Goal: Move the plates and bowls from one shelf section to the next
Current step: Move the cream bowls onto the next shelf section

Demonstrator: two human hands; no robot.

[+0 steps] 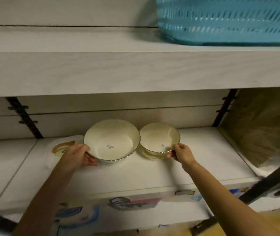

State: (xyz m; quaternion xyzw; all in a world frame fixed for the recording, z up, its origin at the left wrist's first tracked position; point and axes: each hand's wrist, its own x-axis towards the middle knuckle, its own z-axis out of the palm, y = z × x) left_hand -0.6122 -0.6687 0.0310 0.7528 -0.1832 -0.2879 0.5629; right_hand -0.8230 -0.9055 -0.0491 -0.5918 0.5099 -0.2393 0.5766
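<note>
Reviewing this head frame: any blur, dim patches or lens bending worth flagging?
Head view: dim, warm light under the upper shelf; the larger bowl, smaller bowl, left hand and right hand read fairly sharp; the blue basket is smeared; the labels below are blurred past reading; the black uprights lean from wide-angle distortion.

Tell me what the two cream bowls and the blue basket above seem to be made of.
The large bowl and the small bowl: probably glazed ceramic or opal glass, judging by the smooth cream sheen and scalloped, dark-edged rims. The blue basket: most likely moulded plastic; its wall shows even rows of slots and one uniform colour.
</note>
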